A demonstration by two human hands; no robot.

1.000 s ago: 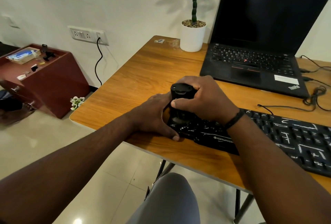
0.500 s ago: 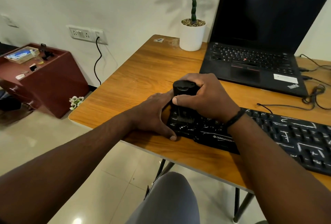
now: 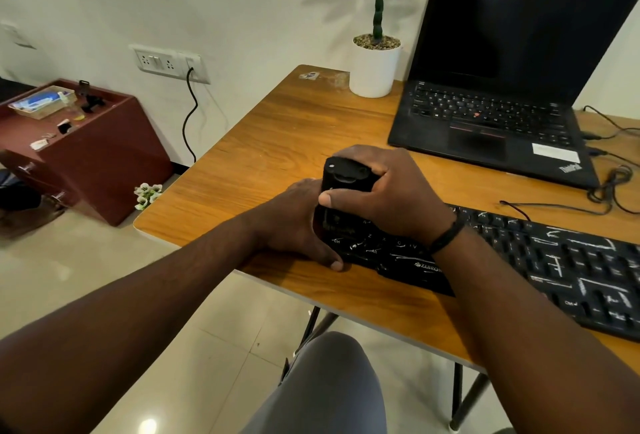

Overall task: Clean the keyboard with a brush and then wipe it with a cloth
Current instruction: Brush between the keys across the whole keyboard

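Observation:
A black keyboard [image 3: 561, 260] with white scuffs on its keys lies along the near edge of the wooden desk [image 3: 277, 142]. My right hand [image 3: 391, 191] grips a black brush [image 3: 341, 179] by its chunky handle, standing it upright on the keyboard's left end. My left hand [image 3: 294, 225] rests flat against the keyboard's left edge, thumb on the desk, holding it steady. The bristles are hidden behind my fingers. No cloth is in view.
An open black laptop [image 3: 495, 114] stands behind the keyboard, with a white plant pot [image 3: 374, 69] to its left. Cables [image 3: 609, 187] trail at the right. A red-brown cabinet [image 3: 86, 153] stands on the floor at left, below a wall socket [image 3: 166, 61].
The brush and my right hand have shifted slightly back and forth over the keyboard's left end. My left hand has stayed on the keyboard's edge.

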